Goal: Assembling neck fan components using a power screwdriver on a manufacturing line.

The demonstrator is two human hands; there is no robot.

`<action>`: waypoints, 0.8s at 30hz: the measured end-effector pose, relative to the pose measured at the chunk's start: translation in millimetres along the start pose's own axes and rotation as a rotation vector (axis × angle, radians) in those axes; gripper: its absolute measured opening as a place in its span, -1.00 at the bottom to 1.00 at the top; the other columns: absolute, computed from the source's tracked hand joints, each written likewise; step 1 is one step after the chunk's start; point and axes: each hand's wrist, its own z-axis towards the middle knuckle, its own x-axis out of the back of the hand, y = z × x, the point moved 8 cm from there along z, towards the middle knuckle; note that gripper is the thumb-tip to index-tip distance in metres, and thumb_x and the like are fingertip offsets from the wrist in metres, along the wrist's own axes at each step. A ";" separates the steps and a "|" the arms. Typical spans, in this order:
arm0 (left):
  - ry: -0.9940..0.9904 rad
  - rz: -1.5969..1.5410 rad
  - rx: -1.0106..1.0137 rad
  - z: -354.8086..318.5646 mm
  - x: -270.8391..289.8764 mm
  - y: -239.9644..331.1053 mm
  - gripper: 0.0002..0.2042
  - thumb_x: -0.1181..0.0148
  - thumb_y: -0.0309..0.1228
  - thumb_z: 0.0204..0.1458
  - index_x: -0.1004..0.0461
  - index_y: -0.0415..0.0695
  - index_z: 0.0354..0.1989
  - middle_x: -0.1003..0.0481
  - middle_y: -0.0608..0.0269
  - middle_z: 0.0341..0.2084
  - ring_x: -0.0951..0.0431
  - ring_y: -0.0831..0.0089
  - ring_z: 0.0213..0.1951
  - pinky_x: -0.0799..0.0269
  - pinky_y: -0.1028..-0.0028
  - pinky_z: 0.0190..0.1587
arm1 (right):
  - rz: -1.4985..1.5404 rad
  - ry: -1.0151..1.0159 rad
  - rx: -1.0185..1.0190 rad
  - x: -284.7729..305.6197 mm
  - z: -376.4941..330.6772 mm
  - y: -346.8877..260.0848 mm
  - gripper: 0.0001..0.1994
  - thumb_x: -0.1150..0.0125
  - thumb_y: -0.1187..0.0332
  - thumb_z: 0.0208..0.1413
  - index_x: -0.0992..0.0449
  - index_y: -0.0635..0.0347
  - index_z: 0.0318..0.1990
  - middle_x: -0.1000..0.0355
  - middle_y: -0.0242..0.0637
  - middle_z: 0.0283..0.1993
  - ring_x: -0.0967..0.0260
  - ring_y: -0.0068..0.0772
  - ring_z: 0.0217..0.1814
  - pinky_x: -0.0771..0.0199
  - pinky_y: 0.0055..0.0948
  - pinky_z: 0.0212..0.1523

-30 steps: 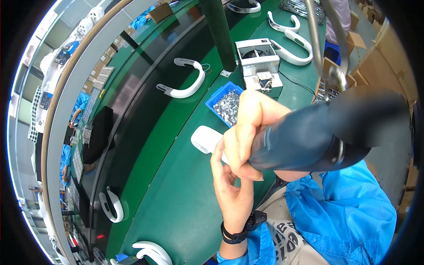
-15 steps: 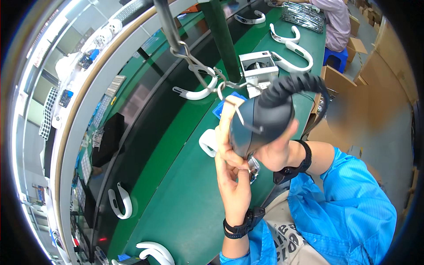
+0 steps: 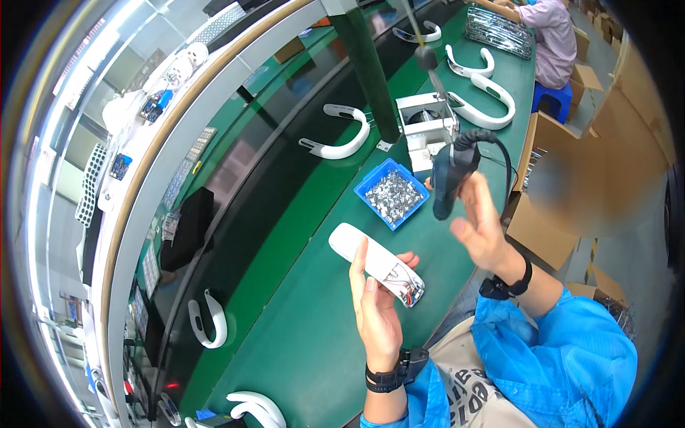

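My left hand [image 3: 376,314] is closed around a white curved plastic housing [image 3: 367,251]. Its near end is uncovered, showing thin wires and a small circuit board [image 3: 412,292]. To the right, my right hand [image 3: 484,227] is raised beside a black electric screwdriver [image 3: 451,178] that hangs on a cord. The thumb is spread away from the tool and the fingers reach up behind it; whether they still touch it is partly hidden. A blue tray [image 3: 365,195] of small metal parts sits just beyond the housing.
Several white curved housings lie on the green bench, among them one further back [image 3: 342,146] and one at the left [image 3: 208,322]. A white boxy device [image 3: 428,121] stands beyond the tray. A person in a pale top [image 3: 553,39] sits at the far end. Cardboard boxes [image 3: 546,232] stand at right.
The screwdriver has moved down and away from my left hand, and my right hand has opened from its grip. The housing in my left hand now shows fully, as does the blue tray.
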 end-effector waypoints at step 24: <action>-0.280 1.304 -0.497 350.6 109.1 -16.9 -0.52 -0.20 -0.52 0.11 -0.48 -0.16 0.27 -0.59 -0.15 0.05 -0.61 -0.15 0.10 -0.52 0.07 0.20 | 0.231 -0.141 -0.338 -55.8 -59.4 21.8 -0.47 -0.20 0.46 0.34 -0.12 0.46 0.34 -0.53 0.14 0.15 -0.57 -0.21 0.16 -0.50 -0.28 0.22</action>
